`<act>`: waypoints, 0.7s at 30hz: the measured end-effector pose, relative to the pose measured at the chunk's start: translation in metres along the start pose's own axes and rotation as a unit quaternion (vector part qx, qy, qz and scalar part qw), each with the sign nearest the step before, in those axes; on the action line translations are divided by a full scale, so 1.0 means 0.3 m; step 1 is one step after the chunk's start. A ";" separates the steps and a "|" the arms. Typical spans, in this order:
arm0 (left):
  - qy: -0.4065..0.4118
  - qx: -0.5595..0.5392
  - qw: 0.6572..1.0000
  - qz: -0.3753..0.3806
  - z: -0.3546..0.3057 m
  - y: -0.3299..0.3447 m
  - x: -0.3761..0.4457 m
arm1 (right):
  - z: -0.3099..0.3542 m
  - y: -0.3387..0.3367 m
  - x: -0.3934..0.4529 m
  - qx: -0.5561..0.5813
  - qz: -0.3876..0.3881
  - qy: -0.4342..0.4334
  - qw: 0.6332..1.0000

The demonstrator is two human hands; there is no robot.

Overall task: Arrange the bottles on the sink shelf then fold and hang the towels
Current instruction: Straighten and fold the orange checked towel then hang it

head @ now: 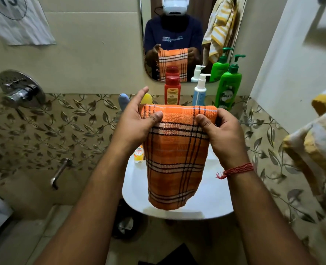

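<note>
The orange checked towel (177, 150) is pinched at its folded top edge by the left hand (137, 121) and right hand (219, 131), draped below them above the sink (135, 188). Folding looks under way; hanging is judged next.

Shelf: hidden behind the held cloth, at 12 o'clock above the white ceramic sink (133, 180).
On it: red plastic bottle (172, 90), white-blue pump bottle (200, 92), green pump bottle (228, 87).
Sink rim, 10 o'clock: small orange-labelled bottle (139, 154).

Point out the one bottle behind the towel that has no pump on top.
The red bottle, leftmost of the three standing below the mirror: it has a plain red cap, while the white-and-blue bottle and green bottle have pump heads.
</note>
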State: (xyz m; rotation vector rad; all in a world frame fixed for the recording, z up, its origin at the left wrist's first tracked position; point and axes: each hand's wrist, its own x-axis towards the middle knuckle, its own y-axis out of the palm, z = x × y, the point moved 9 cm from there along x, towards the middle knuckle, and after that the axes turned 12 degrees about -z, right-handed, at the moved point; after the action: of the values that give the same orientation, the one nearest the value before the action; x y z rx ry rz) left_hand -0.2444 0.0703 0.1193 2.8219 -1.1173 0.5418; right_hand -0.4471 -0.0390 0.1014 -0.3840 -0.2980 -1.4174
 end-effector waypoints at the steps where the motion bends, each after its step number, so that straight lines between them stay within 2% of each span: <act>1: 0.005 0.016 1.000 -0.014 -0.003 -0.002 0.001 | 0.008 -0.004 0.000 -0.025 -0.013 -0.016 0.999; 6: 0.016 0.059 0.994 -0.085 -0.001 -0.026 0.018 | 0.029 -0.004 0.000 -0.049 -0.044 -0.032 0.997; 13: 0.036 0.017 0.999 0.003 -0.014 -0.014 0.017 | 0.020 -0.013 0.007 -0.002 -0.003 -0.025 1.000; 19: 0.097 0.063 0.992 -0.042 -0.046 -0.001 0.010 | 0.029 -0.034 0.007 -0.038 -0.045 -0.050 0.997; 21: 0.108 0.068 0.990 -0.058 -0.061 0.012 0.004 | 0.008 -0.030 0.013 -0.051 -0.037 -0.027 0.998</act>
State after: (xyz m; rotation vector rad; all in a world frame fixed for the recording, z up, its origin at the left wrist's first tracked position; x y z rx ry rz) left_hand -0.2514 0.0701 0.1365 2.8285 -0.9027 0.9198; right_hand -0.4554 -0.0423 0.1059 -0.4989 -0.2873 -1.5010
